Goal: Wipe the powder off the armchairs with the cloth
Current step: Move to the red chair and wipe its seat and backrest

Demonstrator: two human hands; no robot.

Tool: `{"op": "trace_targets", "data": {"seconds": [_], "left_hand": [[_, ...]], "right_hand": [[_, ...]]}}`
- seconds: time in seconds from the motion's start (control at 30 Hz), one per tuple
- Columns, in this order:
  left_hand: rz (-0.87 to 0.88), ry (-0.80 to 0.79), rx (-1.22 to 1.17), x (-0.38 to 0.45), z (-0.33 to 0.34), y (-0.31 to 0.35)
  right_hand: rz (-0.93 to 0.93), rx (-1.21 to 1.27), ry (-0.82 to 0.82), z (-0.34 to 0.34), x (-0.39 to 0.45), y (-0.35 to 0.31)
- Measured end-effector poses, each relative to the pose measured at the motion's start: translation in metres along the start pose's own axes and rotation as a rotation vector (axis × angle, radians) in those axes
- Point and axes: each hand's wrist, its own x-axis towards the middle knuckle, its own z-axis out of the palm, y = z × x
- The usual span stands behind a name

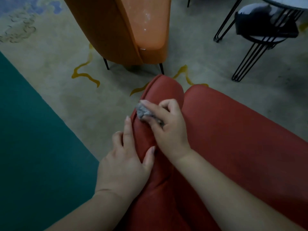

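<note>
A red armchair (233, 134) fills the lower right; its rounded armrest runs up the middle of the view. My right hand (168, 125) grips a small crumpled grey cloth (143, 111) and holds it against the armrest's outer seam. My left hand (126, 157) rests on the armrest's left side, fingers straight and thumb laid over the top. An orange armchair (120, 30) stands beyond, with white powder specks (146, 15) on its lighter seat panel.
Patterned beige carpet (58, 64) with yellow squiggles lies around the chairs, and a teal area (30, 139) covers the left. At the top right stand a black wire-leg side table (260, 39) and a larger round table (283, 2).
</note>
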Motion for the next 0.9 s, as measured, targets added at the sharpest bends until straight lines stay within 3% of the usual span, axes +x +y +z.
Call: {"op": "trace_targets", "data": {"seconds": [0.17, 0.23, 0.47, 0.53, 0.67, 0.83, 0.9], "left_hand": [[0.0, 0.016, -0.009, -0.004, 0.001, 0.003], [0.004, 0.013, -0.017, -0.005, 0.001, 0.002], [-0.015, -0.004, -0.053, -0.005, 0.001, 0.005], [-0.023, 0.006, -0.054, -0.005, 0.001, 0.005], [-0.02, 0.018, -0.02, -0.006, 0.001, 0.006], [0.004, -0.01, -0.033, -0.005, 0.002, 0.004], [0.005, 0.011, -0.003, -0.005, 0.003, 0.005]], "right_hand": [[0.229, -0.066, 0.203, -0.006, 0.064, 0.034], [0.335, -0.022, 0.199, -0.008, 0.083, 0.038], [-0.141, -0.065, -0.186, -0.015, -0.005, -0.008], [-0.155, -0.124, -0.151, -0.018, 0.016, 0.004], [0.018, -0.083, 0.015, -0.009, 0.032, 0.013], [-0.188, -0.059, -0.152, -0.015, -0.018, -0.009], [-0.181, -0.117, -0.086, -0.017, 0.002, 0.005]]}}
